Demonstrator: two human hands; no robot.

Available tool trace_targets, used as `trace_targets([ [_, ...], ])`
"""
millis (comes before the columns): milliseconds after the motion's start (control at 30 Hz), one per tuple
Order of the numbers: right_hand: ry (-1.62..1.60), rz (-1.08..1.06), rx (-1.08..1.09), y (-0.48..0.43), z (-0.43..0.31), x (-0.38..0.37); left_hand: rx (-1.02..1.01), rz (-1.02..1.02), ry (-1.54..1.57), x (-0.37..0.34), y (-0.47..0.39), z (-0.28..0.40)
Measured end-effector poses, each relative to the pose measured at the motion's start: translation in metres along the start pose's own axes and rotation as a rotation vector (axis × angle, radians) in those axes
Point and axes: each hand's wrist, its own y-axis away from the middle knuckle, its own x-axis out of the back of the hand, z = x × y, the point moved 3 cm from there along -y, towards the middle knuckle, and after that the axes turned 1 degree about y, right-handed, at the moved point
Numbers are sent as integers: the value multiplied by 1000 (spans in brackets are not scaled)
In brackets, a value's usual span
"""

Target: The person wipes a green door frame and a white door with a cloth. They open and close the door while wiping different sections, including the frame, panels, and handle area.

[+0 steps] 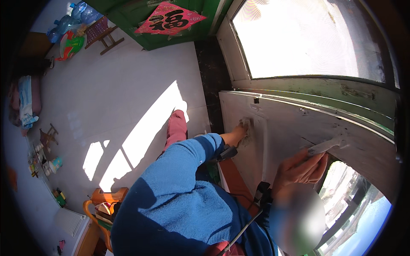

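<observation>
My left hand [236, 135] holds a crumpled greyish rag [246, 129] against the lower panel of a pale, worn door [288, 128]. Dirty smudges show around the rag. Further right, my right hand [301, 169] has its fingers curled at the free end of a pale lever-type door handle [328, 145]. A glass pane [347, 192] lies just beyond that hand. Both arms are in blue sleeves with dark bands at the wrists.
A green door [128, 19] with a red diamond-shaped paper stands open at the top. A dark stone threshold [211, 73] crosses the floor. A folding stool [102, 35] and water bottles are at upper left; an orange wooden chair [88, 208] stands at lower left.
</observation>
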Motion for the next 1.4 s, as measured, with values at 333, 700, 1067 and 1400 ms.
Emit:
trace_targets([
  [333,-47,73,23,-4,-4,-3,-1239,-116,-277,10,65,210],
  [700,-8,48,-33,1,-4,-7,-557,-351,-690,21,-25,188],
  [1067,39,22,15,1,-7,-6,-1472,-794,-224,-63,127,326],
  [1400,48,34,-25,10,-3,-11,-316,-666,-681,31,-28,221],
])
